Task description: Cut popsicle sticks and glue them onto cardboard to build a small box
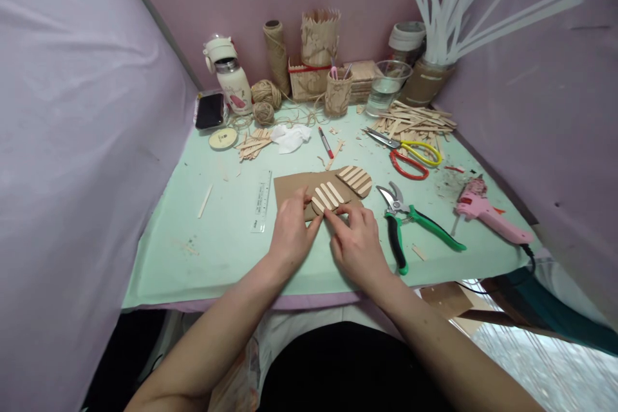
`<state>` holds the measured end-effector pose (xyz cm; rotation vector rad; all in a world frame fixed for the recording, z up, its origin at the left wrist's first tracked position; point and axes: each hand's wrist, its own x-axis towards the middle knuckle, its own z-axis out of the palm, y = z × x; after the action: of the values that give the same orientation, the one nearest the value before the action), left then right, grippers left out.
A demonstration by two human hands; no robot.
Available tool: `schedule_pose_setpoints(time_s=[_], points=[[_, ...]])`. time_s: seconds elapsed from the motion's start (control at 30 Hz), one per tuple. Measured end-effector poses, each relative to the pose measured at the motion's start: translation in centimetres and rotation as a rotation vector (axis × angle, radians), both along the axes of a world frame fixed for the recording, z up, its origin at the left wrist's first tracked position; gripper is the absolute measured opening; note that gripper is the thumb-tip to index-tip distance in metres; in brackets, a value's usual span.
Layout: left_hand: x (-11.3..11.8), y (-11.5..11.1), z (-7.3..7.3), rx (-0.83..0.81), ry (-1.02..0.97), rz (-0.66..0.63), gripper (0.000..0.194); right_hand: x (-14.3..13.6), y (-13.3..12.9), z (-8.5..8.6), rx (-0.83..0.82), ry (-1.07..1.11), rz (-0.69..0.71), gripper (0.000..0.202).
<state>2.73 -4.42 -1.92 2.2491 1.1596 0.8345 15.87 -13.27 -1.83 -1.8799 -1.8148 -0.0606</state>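
Note:
Both hands hold one oval cardboard piece [327,198] that carries several parallel wooden sticks. My left hand [292,226] grips its left edge between thumb and fingers. At the lower and right edges, my right hand [356,239] presses with its thumb and index finger, close to the left thumb tip. Behind and to the right lies a similar stick-covered oval [355,181]. Under both ovals is a brown cardboard sheet [286,185]. A clear ruler [261,206] rests left of the sheet.
On the right are open pruning shears [425,225], scissors [410,153] and a pink glue gun [492,215]. Behind stand a bottle [235,87], twine [266,95], a water cup [385,93] and stick piles [410,121]. A red marker [326,143] lies mid-table.

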Motion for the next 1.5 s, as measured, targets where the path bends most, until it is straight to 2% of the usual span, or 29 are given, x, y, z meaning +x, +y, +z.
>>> schedule_pose_setpoints(time_s=[0.27, 0.43, 0.5, 0.7, 0.9, 1.1, 1.5], points=[[0.0, -0.1, 0.5, 0.017, 0.047, 0.002, 0.061, -0.1, 0.0, 0.0, -0.009, -0.006, -0.001, 0.047], [0.1, -0.4, 0.8, 0.144, 0.171, -0.071, 0.034, -0.1, 0.0, 0.1, -0.010, -0.007, 0.001, 0.048], [0.1, -0.7, 0.8, 0.214, 0.240, -0.084, 0.030, -0.1, 0.0, 0.1, -0.010, -0.003, 0.002, 0.048], [0.0, -1.4, 0.6, 0.296, 0.368, -0.088, 0.034, 0.0, -0.1, 0.0, -0.007, 0.025, 0.016, 0.049], [-0.3, -1.2, 0.5, 0.315, 0.405, -0.108, 0.036, 0.4, -0.5, -0.4, 0.109, 0.131, 0.013, 0.044], [-0.2, -1.2, 0.5, 0.312, 0.402, -0.105, 0.037, 0.3, -0.5, -0.5, 0.078, 0.083, 0.028, 0.040], [-0.3, -1.3, 0.4, 0.320, 0.414, -0.105, 0.038, 0.2, -0.4, -0.3, 0.061, 0.076, 0.024, 0.044]])
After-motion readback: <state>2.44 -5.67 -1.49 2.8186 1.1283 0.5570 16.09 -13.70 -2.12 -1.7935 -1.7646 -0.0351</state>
